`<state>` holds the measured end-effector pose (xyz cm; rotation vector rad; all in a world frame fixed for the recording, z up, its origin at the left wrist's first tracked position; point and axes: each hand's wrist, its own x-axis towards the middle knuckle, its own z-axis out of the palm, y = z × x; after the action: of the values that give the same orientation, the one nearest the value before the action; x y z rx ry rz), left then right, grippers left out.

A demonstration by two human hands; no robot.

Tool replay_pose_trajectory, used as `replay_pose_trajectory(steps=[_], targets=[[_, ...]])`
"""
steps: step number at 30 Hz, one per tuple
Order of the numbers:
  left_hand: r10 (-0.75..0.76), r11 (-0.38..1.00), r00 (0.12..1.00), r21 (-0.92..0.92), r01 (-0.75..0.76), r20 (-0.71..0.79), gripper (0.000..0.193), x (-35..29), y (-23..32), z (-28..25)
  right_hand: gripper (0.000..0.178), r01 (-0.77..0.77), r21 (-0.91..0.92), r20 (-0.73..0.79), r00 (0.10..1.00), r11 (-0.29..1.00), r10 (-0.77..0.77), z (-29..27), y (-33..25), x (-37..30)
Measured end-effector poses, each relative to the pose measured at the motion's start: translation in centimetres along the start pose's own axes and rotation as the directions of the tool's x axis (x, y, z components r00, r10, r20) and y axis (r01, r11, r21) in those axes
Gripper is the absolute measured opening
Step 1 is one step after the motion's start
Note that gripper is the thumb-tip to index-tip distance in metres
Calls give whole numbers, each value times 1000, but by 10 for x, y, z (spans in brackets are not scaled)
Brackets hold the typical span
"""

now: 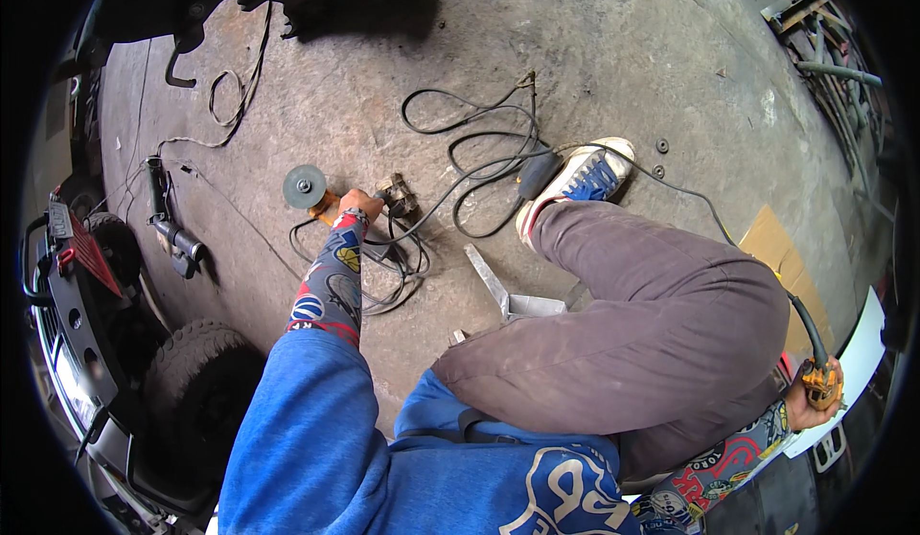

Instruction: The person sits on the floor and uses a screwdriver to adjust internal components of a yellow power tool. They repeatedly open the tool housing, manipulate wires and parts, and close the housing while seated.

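Note:
My left hand reaches down to the floor, fingers closed around the yellow body of an angle grinder. The grinder's round grey-green disc faces up, left of the hand. Just right of the hand lies a worn brown and black metal piece, its kind unclear. Out at the right, beside my bent leg, my right hand grips a yellow-and-black power tool by its body. A thick black cord runs up from this tool; its working end is hidden.
Black cables loop across the concrete floor near my shoe. A metal bracket lies by my knee. Another corded tool rests at the left, near a vehicle's tyre. Cardboard lies at the right; scrap metal lies beyond.

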<state>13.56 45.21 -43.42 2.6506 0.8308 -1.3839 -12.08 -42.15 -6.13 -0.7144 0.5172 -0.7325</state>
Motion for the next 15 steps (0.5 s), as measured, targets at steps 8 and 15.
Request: replay_pose_trajectory(steps=[8, 15], targets=[[449, 732, 843, 419, -537, 295, 24, 46, -15, 10, 43, -23, -78, 119, 992, 997, 32, -10, -5, 5], [24, 995, 963, 90, -50, 269, 37, 11, 7, 0, 42, 11, -103, 42, 999, 995, -7, 13, 12, 1]])
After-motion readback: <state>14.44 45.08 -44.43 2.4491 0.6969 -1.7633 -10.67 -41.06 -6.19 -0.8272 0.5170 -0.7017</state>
